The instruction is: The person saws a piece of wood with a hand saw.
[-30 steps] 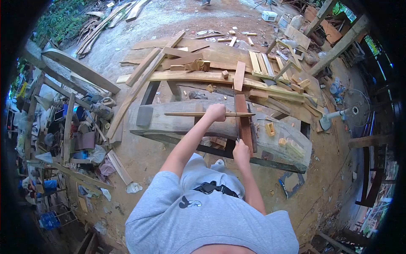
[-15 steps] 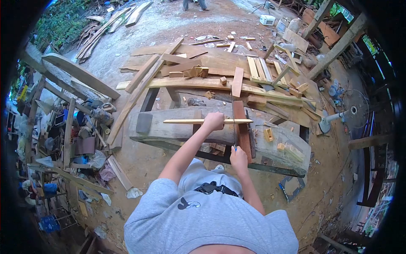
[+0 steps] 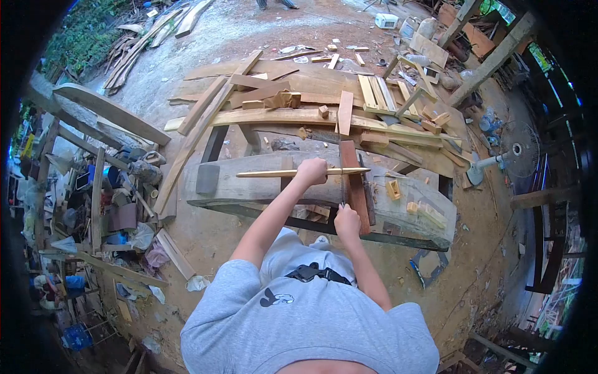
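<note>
My left hand [image 3: 312,171] is closed around a thin pale wooden strip [image 3: 261,174], which has pointed ends. The strip lies crosswise, its right part resting over a reddish-brown board [image 3: 356,187] on a thick, weathered plank bench [image 3: 249,187]. In my right hand [image 3: 347,220], just below the strip, is the handle of a narrow-bladed saw [image 3: 342,192]. Its blade runs away from me and crosses the strip close to the board's left edge. My fingers hide most of the handle.
A dark block [image 3: 207,179] sits on the bench's left end; a small yellow wooden tool [image 3: 392,189] lies to the right. Beyond are long planks [image 3: 280,116] and offcuts. A fan [image 3: 498,161] stands at right, clutter at left. Another person's legs [image 3: 274,4] show far ahead.
The view has shifted slightly. My right hand has moved a little forward with the saw, closer to the strip. My left hand keeps its grip on the strip.
</note>
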Tool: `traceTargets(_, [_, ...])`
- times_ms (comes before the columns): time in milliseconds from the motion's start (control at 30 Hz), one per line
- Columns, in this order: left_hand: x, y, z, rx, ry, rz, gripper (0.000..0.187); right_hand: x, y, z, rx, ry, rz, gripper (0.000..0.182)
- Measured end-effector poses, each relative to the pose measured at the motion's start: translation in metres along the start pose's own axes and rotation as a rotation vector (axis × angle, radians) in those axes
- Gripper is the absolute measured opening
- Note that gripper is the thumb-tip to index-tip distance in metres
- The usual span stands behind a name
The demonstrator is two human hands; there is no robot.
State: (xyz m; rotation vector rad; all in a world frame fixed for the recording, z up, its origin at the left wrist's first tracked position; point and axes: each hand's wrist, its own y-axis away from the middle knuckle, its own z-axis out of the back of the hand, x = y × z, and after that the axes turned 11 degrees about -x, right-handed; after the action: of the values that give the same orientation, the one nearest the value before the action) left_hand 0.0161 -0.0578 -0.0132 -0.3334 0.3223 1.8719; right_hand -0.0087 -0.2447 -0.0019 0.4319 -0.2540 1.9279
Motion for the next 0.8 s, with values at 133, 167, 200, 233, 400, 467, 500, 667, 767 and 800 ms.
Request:
traceTargets(133, [0.002,-0.004,0.004,0.006,0.003,-0.010,0.017,-0.002,-0.001,-0.003,-0.047,-0.053,0.013,0.031])
traceTargets(167, [0.002,-0.005,0.005,0.021,0.000,-0.019,0.018,-0.002,-0.002,-0.002,-0.057,-0.058,0.009,0.031])
traceTargets(200, [0.002,-0.005,0.007,0.038,-0.004,-0.026,0.018,-0.001,-0.002,0.000,-0.065,-0.064,0.004,0.032])
traceTargets(233, [0.002,-0.006,0.009,0.042,-0.004,-0.025,0.018,0.000,-0.002,0.003,-0.062,-0.065,0.002,0.032])
traceTargets(400, [0.001,-0.005,0.006,0.057,-0.017,0.007,0.019,0.000,-0.004,0.012,-0.108,-0.088,0.006,0.033])
traceTargets(467, [0.000,-0.004,0.007,0.061,-0.020,0.010,0.019,0.001,-0.004,0.015,-0.118,-0.080,0.023,0.033])
traceTargets(500, [-0.001,-0.003,0.009,0.061,-0.022,0.015,0.019,0.002,-0.004,0.017,-0.128,-0.071,0.045,0.033])
traceTargets(667, [-0.002,0.000,0.007,0.033,-0.024,0.020,0.018,0.006,-0.005,0.025,-0.169,-0.001,0.070,0.032])
traceTargets(767, [-0.007,0.006,0.002,-0.031,-0.042,0.016,0.016,0.009,-0.006,0.037,-0.152,0.043,0.063,0.032])
traceTargets(800, [-0.009,0.009,-0.001,-0.071,-0.057,0.011,0.016,0.008,-0.006,0.039,-0.137,0.076,0.056,0.032])
